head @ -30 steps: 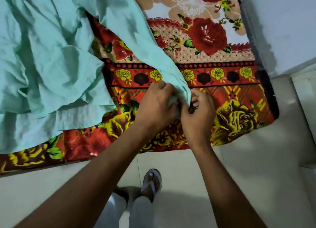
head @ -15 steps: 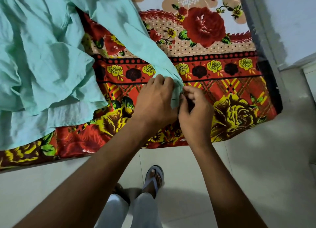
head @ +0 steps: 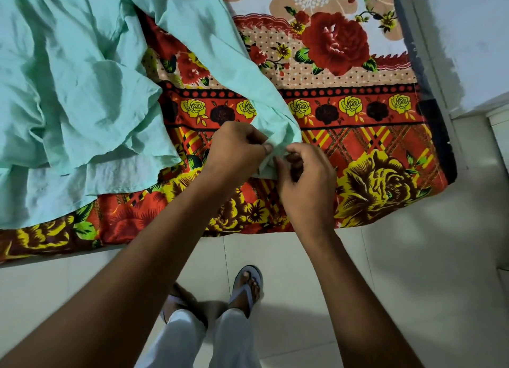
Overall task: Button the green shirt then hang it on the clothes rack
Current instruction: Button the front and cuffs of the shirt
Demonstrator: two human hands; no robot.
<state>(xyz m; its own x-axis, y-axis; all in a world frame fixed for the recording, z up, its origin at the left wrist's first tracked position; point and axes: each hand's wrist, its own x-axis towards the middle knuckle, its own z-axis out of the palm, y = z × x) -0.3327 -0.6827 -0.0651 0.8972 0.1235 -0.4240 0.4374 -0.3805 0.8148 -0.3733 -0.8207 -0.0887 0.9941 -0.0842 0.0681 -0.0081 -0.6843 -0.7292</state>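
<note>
Two hands pinch one shirt's near edge.
The left hand (head: 234, 152) and right hand (head: 305, 185) curl thumb and fingers on a fold of the shirt (head: 82, 92), pale mint green, creased, with no writing readable. It lies spread at left over one floral sheet (head: 371, 136); two sandalled feet stand on the floor (head: 413, 257).

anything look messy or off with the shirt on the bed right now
Yes: the green shirt lies crumpled in loose folds on the floral bedsheet, not flat. The left hand and right hand pinch one end of it near the bed's edge. No damage shows.
</note>
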